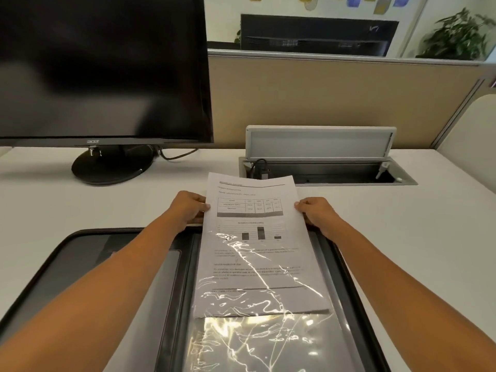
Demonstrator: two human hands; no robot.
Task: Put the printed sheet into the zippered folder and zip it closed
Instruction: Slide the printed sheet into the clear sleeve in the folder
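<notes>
Head cam: my L hand (188,208) pinches the printed sheet (255,210) at its 9 o'clock edge; R hand (316,214) pinches the 3 o'clock edge; sheet's lower half sits under the clear sleeve (268,342) of the open zippered folder (88,267), top sticking out toward 12; monitor (102,68) at 10 on desk (402,224).
</notes>
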